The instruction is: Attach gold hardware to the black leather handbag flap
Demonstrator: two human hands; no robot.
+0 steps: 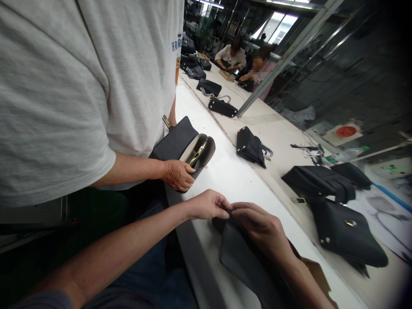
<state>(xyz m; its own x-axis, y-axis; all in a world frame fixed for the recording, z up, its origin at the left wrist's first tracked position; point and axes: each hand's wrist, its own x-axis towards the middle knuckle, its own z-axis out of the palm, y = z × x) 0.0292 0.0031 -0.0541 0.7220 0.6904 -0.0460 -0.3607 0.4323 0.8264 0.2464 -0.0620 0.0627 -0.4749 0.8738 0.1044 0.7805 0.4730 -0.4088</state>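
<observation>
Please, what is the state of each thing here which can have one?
Near bag: held at its edge; closure unclear
Left hand: pinching near bag's edge
Right hand: on near bag
Co-worker's bag: open
Co-worker's hand: holding open bag
Bag with clasp: lying down
Small handled bag: on its side
Ceiling light: lit

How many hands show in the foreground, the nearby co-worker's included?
3: the wearer's left hand and right hand on the dark bag in front, and the co-worker's hand on the open bag beyond. The co-worker's other hand is hidden from view.
</observation>
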